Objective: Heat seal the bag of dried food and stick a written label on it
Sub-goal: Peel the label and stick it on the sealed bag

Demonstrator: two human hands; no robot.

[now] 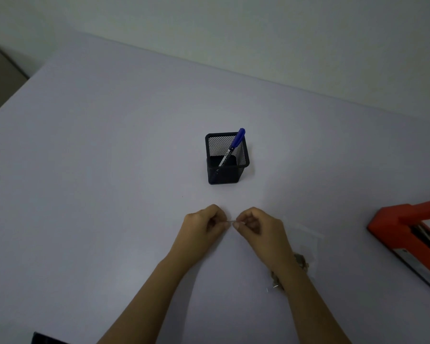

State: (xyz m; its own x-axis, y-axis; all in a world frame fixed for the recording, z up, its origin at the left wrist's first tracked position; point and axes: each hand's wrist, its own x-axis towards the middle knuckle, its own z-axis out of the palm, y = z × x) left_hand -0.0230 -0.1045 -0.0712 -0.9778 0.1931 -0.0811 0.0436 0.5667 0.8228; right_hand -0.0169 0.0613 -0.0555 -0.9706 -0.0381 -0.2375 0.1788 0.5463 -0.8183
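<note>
A: Bag first: the clear plastic bag of brownish dried food (305, 254) lies flat on the pale lavender table (109, 170), just right of the right wrist and partly hidden under it, apart from both hands.

B: And the hands?

A: In the head view, the left hand (204, 225) and right hand (256, 225) meet, fingers pinched narrow on a thin pale sliver (230, 221), probably the label; too small to be sure.

B: How to do it well?

A: I'd peel slowly at one corner, keeping the sticky side off the fingertips. The blue marker pen (233, 145) stands in the black mesh pen holder (226, 170); the orange-red heat sealer (407, 232) sits at the right edge.
</note>
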